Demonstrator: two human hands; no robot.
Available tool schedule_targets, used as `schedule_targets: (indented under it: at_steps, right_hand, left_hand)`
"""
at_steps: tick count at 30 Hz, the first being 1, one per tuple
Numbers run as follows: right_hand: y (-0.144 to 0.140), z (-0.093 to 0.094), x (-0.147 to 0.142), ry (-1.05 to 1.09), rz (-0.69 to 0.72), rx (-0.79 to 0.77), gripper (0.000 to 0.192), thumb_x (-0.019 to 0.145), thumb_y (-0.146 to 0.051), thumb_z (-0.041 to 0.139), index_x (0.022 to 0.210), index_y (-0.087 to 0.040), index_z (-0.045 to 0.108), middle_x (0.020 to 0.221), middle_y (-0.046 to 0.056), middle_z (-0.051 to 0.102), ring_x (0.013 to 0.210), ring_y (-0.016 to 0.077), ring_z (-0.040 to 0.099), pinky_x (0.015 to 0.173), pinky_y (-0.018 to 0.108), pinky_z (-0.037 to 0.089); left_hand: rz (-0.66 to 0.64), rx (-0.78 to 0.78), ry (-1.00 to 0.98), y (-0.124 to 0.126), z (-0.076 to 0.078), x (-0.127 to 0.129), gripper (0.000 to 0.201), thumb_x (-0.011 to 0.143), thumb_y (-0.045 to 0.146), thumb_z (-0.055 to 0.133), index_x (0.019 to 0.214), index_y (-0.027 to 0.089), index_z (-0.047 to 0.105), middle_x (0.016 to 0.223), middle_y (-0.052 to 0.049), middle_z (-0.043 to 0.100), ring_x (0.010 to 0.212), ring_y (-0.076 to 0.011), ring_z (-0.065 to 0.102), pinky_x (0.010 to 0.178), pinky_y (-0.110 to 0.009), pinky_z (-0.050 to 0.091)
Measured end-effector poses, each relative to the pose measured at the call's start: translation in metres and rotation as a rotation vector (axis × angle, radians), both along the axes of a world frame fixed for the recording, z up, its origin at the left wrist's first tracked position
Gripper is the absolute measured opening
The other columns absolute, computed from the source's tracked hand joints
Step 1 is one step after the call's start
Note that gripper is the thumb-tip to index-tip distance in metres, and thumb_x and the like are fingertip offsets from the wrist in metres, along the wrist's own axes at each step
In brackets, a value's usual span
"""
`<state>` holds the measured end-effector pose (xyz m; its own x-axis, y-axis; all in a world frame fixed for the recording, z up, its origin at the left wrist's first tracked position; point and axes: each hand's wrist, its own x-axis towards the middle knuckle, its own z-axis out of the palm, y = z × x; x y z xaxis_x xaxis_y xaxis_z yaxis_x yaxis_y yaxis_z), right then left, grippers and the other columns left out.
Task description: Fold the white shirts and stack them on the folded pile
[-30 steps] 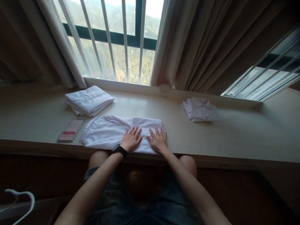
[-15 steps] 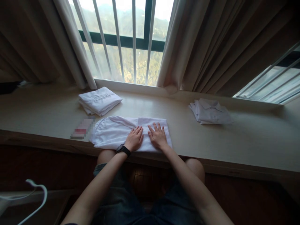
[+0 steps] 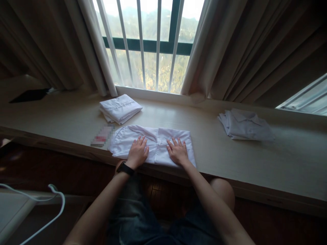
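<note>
Apparently, a flattening step is being done: the left hand (image 3: 138, 152) is resting on the white garment (image 3: 156, 153) toward its eight o'clock, the right hand (image 3: 177, 152) toward its four, fingers of both lying outstretched, clasping nothing. The garment is lying on the counter (image 3: 211, 153), twelve o'clock ahead. The next move is probably calling for fingertips slipping beneath an edge.

On the ledge (image 3: 209, 149), the cloth (image 3: 157, 149) is flanked on the left by an item (image 3: 102, 136); a stack (image 3: 121, 109) is placed behind, leftward, a shirt (image 3: 245, 126) farther right, before the curtain (image 3: 224, 64)
</note>
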<state>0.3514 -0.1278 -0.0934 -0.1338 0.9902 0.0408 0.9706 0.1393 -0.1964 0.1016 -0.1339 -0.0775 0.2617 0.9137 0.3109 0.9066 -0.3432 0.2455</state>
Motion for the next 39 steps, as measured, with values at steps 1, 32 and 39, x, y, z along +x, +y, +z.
schedule_targets:
  at_steps: [1,32,39]
  right_hand:
    - [0.003,0.003,-0.004,0.011,0.001,-0.010,0.053,0.103,-0.049,0.031,0.152,-0.034,0.044,0.163,0.005,0.033,0.152,0.0350,0.021,0.120,0.061,0.012]
    - [0.095,0.020,-0.135,0.115,0.443,-0.130,0.060,0.106,-0.049,0.028,0.156,-0.018,0.039,0.163,0.009,0.033,0.153,0.0258,0.026,0.122,0.045,0.026]
    - [0.040,0.031,-0.054,0.135,0.196,0.120,0.057,0.106,-0.041,0.025,0.156,-0.018,0.039,0.163,0.006,0.034,0.154,0.0265,0.020,0.124,0.046,0.022]
  left_hand:
    - [0.049,0.012,-0.044,-0.005,0.003,-0.018,0.050,0.096,0.029,0.043,0.139,0.009,0.056,0.154,-0.019,0.046,0.149,-0.0335,0.033,0.122,-0.052,0.026]
    - [0.462,-0.503,-1.805,-0.050,-0.010,-0.108,0.042,0.077,0.032,0.083,0.110,0.014,0.066,0.109,-0.010,0.074,0.099,-0.0220,0.071,0.088,-0.034,0.058]
    - [0.469,-0.533,-1.822,-0.045,0.003,-0.111,0.031,0.076,0.022,0.079,0.104,0.012,0.069,0.100,-0.008,0.074,0.082,-0.0165,0.070,0.074,-0.026,0.059]
